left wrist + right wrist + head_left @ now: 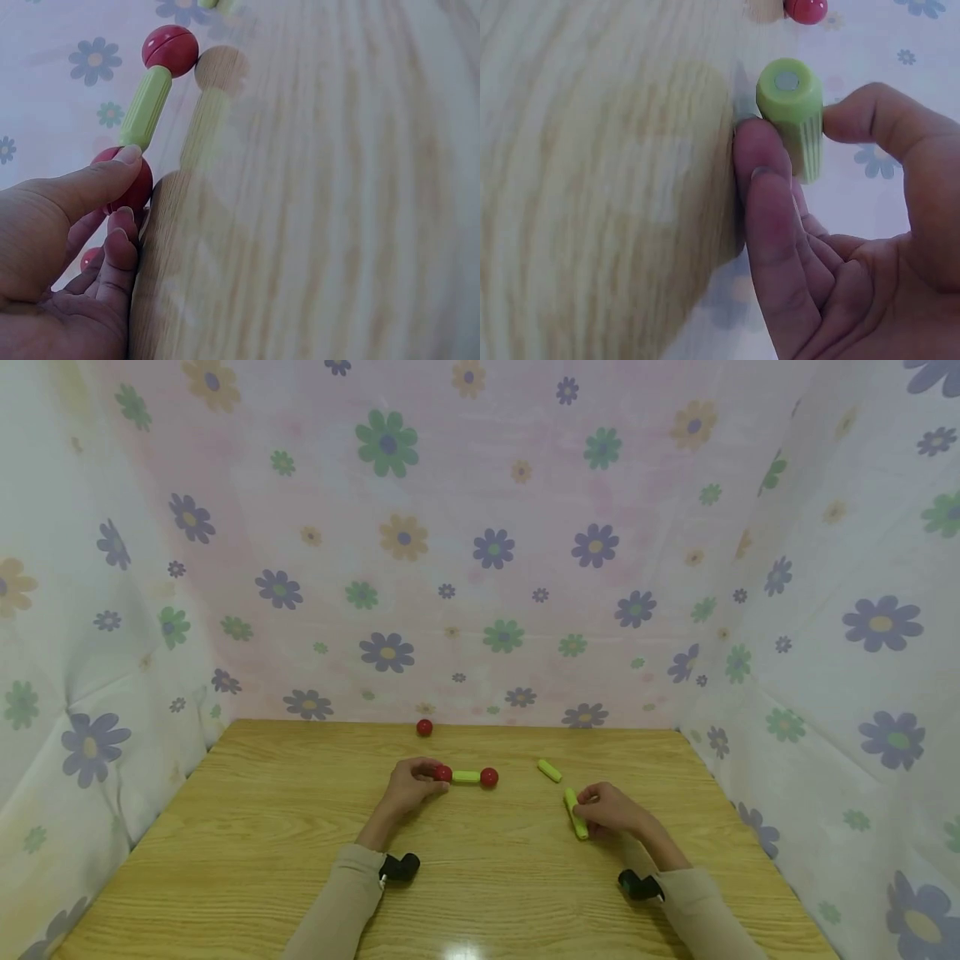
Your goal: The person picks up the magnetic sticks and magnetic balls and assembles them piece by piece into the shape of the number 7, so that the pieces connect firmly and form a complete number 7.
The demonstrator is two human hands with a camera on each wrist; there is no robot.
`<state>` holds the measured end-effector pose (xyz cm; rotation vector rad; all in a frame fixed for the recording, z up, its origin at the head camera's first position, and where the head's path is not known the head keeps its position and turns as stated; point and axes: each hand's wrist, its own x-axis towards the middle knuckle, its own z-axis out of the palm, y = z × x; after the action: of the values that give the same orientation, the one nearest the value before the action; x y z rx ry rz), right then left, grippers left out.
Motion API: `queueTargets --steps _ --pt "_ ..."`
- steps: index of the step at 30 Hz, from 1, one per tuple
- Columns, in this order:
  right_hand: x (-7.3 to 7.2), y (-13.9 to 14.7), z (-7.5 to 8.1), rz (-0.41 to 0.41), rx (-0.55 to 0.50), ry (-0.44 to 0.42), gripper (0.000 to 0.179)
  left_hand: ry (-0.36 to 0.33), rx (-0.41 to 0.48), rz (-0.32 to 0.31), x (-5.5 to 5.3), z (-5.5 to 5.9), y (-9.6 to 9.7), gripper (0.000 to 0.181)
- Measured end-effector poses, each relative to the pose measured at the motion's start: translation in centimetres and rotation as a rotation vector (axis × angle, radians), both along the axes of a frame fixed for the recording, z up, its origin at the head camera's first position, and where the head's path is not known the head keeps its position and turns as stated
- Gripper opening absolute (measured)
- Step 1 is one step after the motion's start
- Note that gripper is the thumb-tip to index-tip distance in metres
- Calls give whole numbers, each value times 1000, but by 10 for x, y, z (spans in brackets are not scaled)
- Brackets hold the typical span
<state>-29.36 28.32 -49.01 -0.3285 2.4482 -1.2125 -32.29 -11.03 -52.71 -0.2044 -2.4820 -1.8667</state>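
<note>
My left hand (411, 787) pinches a red ball (444, 773) between thumb and fingers. That ball sits on one end of a short ridged green rod (467, 777), and another red ball (489, 777) caps its far end, making a dumbbell shape lying along the table. To the right, my right hand (611, 810) holds a longer green rod (572, 802) between thumb and fingertips. In the right wrist view this rod (790, 105) shows a round grey metal disc on its end. Both hands are low, at the tabletop.
A loose short green rod (550, 771) lies on the wooden table (495, 893), beyond the right hand. One more red ball (424, 727) sits by the table's back edge. Flower-printed cloth (465, 552) hangs behind and on both sides.
</note>
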Motion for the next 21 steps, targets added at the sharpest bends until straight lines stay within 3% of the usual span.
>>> queueTargets --steps 8,15,21 --pt "0 -3 -3 -9 -63 -58 43 -4 0 -7 1 1 -1 33" --pt "1 -10 -4 73 -156 -122 47 20 11 -15 4 2 -1 32" --pt "-1 -17 -6 116 -268 -174 61 14 10 -16 4 3 -1 32"
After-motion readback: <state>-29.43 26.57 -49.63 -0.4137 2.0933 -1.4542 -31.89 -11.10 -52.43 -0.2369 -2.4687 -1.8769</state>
